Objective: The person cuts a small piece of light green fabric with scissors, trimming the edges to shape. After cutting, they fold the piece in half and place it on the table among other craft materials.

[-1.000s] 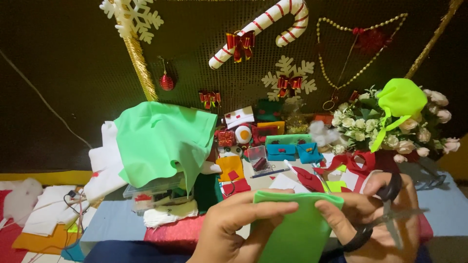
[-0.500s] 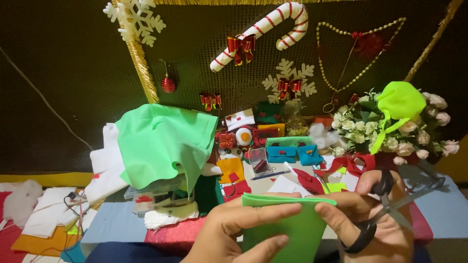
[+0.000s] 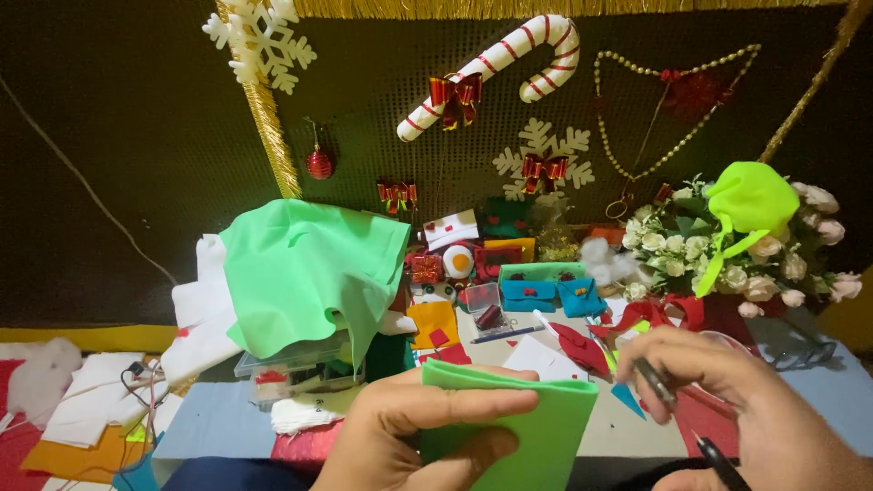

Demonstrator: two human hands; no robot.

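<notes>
My left hand (image 3: 414,435) grips a folded piece of green felt (image 3: 527,427) at the bottom middle, thumb across its upper edge and fingers under it. My right hand (image 3: 737,409) is just right of the felt and holds a pair of scissors (image 3: 677,409) with black handles; the blades point up and left and look nearly closed. The scissors sit beside the felt's right edge; I cannot tell whether they touch it.
A big sheet of green felt (image 3: 309,268) drapes over a clear plastic box (image 3: 291,364) at left. Small felt pieces and blue felt pouches (image 3: 546,293) litter the table. A flower bunch (image 3: 727,250) with a lime cloth stands at right. Ornaments hang on the dark backdrop.
My right hand has turned and dropped lower, so the scissors point up-left near the felt's edge. My left hand has pulled the folded felt down and a bit to the left.
</notes>
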